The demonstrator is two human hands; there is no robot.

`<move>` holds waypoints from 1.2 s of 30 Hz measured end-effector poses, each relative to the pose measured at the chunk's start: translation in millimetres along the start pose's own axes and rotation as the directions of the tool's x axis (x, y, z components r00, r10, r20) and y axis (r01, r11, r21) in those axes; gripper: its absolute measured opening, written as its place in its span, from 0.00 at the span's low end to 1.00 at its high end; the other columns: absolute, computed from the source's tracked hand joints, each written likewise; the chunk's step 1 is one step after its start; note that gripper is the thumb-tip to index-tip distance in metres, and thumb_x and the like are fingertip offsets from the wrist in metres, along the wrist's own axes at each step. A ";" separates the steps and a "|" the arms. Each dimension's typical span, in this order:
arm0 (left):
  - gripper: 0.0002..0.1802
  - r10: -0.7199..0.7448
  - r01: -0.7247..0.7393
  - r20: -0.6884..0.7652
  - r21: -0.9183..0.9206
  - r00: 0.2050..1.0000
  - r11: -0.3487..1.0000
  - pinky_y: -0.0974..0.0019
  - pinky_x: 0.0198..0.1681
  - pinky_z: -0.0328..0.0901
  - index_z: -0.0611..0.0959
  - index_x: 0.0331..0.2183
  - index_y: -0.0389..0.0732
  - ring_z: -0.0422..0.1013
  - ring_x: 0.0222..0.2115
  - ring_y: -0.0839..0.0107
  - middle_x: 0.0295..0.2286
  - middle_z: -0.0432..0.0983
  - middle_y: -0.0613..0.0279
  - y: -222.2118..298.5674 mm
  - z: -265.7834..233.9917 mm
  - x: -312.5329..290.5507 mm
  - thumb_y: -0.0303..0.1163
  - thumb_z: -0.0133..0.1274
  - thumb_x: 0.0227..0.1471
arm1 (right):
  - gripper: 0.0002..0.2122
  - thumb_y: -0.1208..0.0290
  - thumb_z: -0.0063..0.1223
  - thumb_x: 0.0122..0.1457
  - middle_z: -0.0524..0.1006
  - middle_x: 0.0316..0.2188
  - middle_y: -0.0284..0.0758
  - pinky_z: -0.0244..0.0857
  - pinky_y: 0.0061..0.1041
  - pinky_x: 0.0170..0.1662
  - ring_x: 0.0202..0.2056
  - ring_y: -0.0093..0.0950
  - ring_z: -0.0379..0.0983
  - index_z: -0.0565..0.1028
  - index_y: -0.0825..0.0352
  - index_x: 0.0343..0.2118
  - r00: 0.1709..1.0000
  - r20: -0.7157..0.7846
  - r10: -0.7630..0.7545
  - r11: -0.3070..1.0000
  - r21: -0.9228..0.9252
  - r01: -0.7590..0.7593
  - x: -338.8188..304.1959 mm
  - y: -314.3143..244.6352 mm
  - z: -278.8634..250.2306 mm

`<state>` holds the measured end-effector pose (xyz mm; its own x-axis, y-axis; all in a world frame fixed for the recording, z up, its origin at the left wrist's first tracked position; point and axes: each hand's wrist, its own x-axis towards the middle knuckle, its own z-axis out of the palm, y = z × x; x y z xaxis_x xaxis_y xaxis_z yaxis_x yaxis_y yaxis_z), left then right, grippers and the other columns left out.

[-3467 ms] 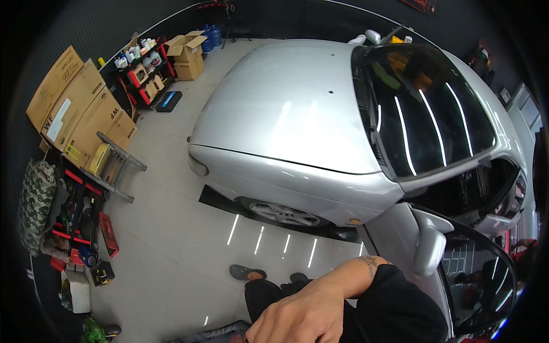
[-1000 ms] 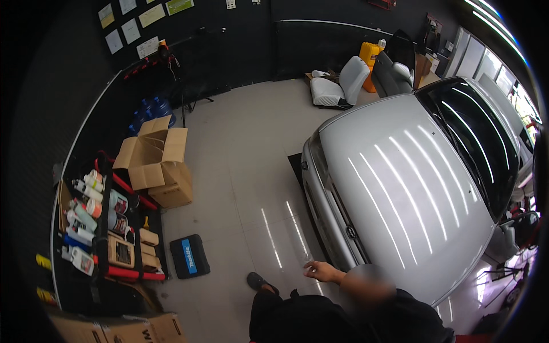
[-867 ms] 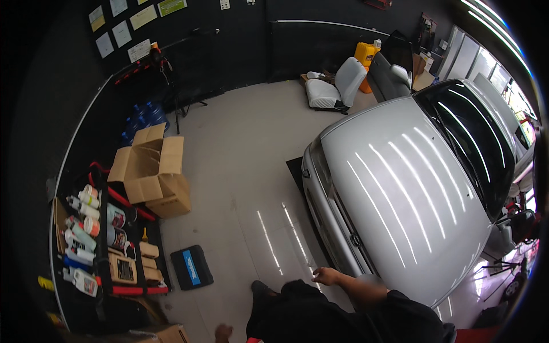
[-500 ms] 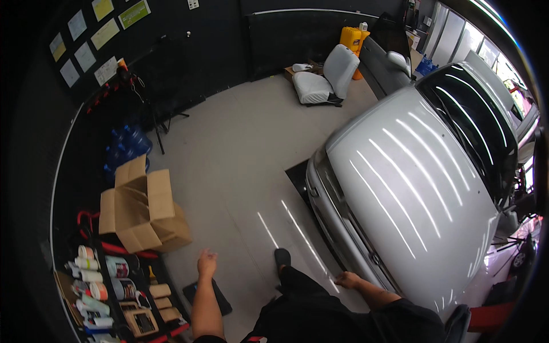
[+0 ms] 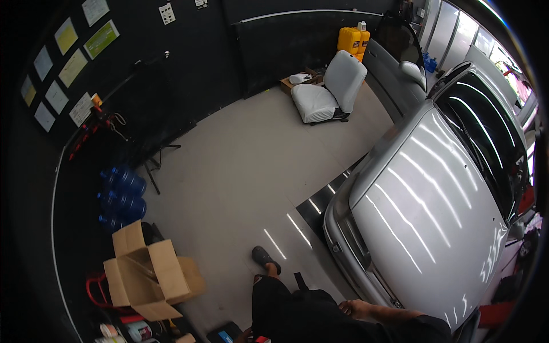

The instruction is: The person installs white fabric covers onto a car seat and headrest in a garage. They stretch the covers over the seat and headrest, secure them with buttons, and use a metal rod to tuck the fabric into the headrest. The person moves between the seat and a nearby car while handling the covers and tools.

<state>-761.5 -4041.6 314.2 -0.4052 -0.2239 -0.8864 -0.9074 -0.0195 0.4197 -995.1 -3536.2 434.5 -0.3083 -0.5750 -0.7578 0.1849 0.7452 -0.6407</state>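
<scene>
My right hand point(image 5: 355, 309) hangs beside my dark clothing, close to the front bumper of a silver car point(image 5: 423, 194). Its fingers are curled in, and whatever they may hold is hidden. Only a sliver of my left hand point(image 5: 246, 335) shows at the lower edge, by a dark flat item point(image 5: 224, 333) with a blue patch on the floor; its fingers cannot be made out. One foot in a dark clog point(image 5: 266, 258) is stepping on the grey floor.
An opened cardboard box point(image 5: 171, 268) stands at the left, near bottles on a red-edged cart point(image 5: 137, 330). Beyond it are blue water jugs point(image 5: 123, 197) and a thin-legged stand point(image 5: 154, 171). A white-covered car seat point(image 5: 317, 103) sits ahead, left of an open car door point(image 5: 392, 77).
I have moved forward and the view has shifted. The box and cart now sit lower in the picture. My left hand has dropped nearly out of sight, and my other foot has come forward.
</scene>
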 end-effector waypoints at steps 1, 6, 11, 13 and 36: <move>0.31 0.027 -0.027 -0.006 0.030 1.000 0.999 0.58 0.58 0.66 0.72 0.60 0.38 0.73 0.53 0.62 0.51 0.77 0.55 26.7 -8.6 12.7 0.34 0.61 0.57 | 0.28 0.72 0.63 0.51 0.83 0.45 0.39 0.74 0.32 0.52 0.44 0.34 0.83 0.72 0.65 0.58 0.999 -0.043 0.029 0.999 0.047 -0.027 10.2 -14.4 -11.1; 0.30 0.141 -0.149 0.073 0.107 0.987 0.983 0.58 0.58 0.66 0.72 0.60 0.38 0.73 0.52 0.62 0.50 0.77 0.56 199.0 -68.4 65.7 0.35 0.60 0.58 | 0.29 0.70 0.62 0.53 0.82 0.46 0.40 0.74 0.34 0.52 0.44 0.35 0.82 0.69 0.60 0.60 0.978 -0.207 0.019 0.995 0.095 0.001 91.3 -83.1 -71.7; 0.30 0.239 -0.298 0.261 0.221 0.935 0.929 0.59 0.57 0.66 0.72 0.59 0.37 0.73 0.52 0.63 0.50 0.77 0.57 396.4 -125.2 90.4 0.36 0.59 0.59 | 0.30 0.70 0.62 0.55 0.82 0.47 0.40 0.74 0.35 0.53 0.45 0.36 0.82 0.67 0.57 0.62 0.961 -0.261 0.086 0.944 0.329 0.005 116.6 -137.6 -126.7; 0.29 0.257 -0.357 0.343 0.268 0.904 0.895 0.60 0.57 0.66 0.72 0.59 0.37 0.73 0.51 0.63 0.50 0.77 0.57 476.6 -142.7 102.0 0.36 0.58 0.59 | 0.29 0.70 0.61 0.56 0.82 0.46 0.40 0.74 0.36 0.53 0.45 0.37 0.82 0.67 0.58 0.62 0.945 -0.307 0.111 0.949 0.317 -0.008 114.5 -158.5 -148.3; 0.28 0.022 -0.282 0.588 0.354 0.809 0.892 0.64 0.55 0.67 0.73 0.58 0.34 0.73 0.49 0.66 0.49 0.77 0.61 992.5 -106.7 234.1 0.40 0.54 0.63 | 0.23 0.64 0.66 0.59 0.78 0.43 0.35 0.68 0.28 0.51 0.45 0.26 0.74 0.70 0.65 0.54 0.802 -0.585 0.123 0.764 0.572 0.300 320.7 -237.2 -490.8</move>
<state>-1745.1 -4217.3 544.0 -0.4134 0.3912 -0.8222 -0.7344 0.3906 0.5551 -1595.8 -3731.6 404.1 -0.7702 -0.1715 -0.6143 0.5823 0.2038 -0.7870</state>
